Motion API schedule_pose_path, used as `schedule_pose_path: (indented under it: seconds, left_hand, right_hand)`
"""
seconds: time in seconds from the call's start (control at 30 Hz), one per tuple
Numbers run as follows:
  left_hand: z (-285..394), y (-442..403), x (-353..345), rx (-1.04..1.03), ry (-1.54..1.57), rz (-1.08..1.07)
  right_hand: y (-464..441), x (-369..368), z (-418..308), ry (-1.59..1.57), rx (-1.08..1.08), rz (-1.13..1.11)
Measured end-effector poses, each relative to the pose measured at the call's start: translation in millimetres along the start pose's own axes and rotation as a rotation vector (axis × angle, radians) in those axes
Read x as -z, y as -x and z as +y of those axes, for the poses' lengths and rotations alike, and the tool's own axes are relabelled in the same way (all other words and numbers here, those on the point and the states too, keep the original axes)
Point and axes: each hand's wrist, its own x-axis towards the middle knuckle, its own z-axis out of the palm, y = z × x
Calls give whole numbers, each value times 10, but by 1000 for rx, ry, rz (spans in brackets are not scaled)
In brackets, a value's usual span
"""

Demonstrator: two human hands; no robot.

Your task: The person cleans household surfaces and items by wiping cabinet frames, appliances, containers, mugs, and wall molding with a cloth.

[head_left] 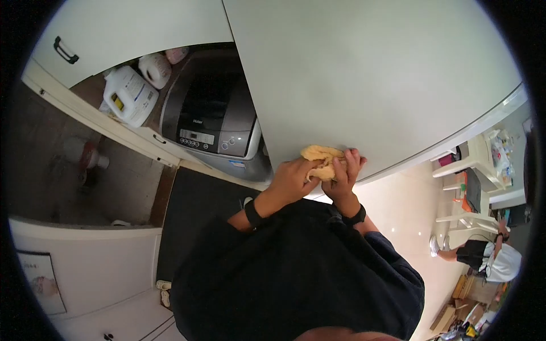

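Bottles (132,95) beside washing machine (211,108) | left hand (291,181), fingers clamped on yellow cloth (319,153) | cloth bunched between both hands, by white panel's (375,74) lower edge | right hand (343,176), fingers curled onto cloth | another person (505,262) far right

This looks like a home, at a laundry corner. In the upper left of the frame a Haier washer (213,85) sits in a nook, with large white jugs (132,98), probably detergent, just beside it and a white cabinet door (142,25) above. A dark mat (193,207) covers the floor left of centre, and small pale shoes (164,292) lie at its edge, lower left. A framed picture (42,284) hangs at far lower left. On the right, a glossy pale floor (392,219) leads to white furniture (480,165) and, below that, cardboard boxes (443,318).
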Motion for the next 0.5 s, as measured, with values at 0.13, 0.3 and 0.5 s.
schedule_pose_path:
  seconds: [0.13,0.3,0.5]
  left_hand:
    - [259,-206,231,-57,-114,185]
    - [743,-661,239,-142,-32,321]
    - [851,-784,-106,-213,76,207]
  right_hand:
    - [-386,20,-78,-246,67,-4]
    - [-849,445,-8,-237,131,62]
    - [-807,799,162,-104,-61,96]
